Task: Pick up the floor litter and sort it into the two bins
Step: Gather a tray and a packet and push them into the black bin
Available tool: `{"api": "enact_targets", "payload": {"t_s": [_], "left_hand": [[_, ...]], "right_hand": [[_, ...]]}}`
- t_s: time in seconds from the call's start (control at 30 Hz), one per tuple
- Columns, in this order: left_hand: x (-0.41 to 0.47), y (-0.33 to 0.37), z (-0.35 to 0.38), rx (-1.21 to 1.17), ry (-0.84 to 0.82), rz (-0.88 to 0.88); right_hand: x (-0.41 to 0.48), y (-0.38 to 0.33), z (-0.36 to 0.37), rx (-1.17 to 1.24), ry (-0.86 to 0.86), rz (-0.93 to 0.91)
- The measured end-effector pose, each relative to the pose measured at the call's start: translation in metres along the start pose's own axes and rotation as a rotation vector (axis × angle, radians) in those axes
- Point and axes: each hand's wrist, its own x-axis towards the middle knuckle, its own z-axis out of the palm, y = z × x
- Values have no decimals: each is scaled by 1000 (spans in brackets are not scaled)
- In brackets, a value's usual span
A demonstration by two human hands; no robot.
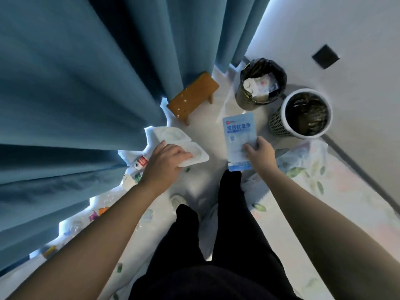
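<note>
The white tray (186, 140) is held up, the left hand (166, 162) pinching its near edge. The right hand (260, 153) grips a blue packet (238, 135) just in front of two bins: a dark bin (281, 72) and a white bin (307, 91).

Domestic room, seen from above. Floor-length teal curtains (75, 94) hang along the left. A low wooden stool (192, 94) stands at their hem on a pale floor (213, 135). Leaf-printed fabric (324, 180) spreads at the right. A black-bagged bin (281, 72) and a white mesh bin (285, 107) stand by a white wall (346, 24) with a dark wall plate (325, 56).
</note>
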Motion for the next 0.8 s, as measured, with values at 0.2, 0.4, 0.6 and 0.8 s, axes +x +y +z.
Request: {"api": "enact_targets", "payload": {"t_s": [0.2,0.4,0.6,0.8], "left_hand": [[91,71,17,-15,28,93],[181,111,34,23,22,169],[264,124,50,18,-111,181],[365,101,88,115,-347,292]], "right_hand": [[63,21,-98,43,-9,61],[142,21,-177,23,15,66],[218,23,-200,48,7,206],[300,27,-187,95,-44,346]]}}
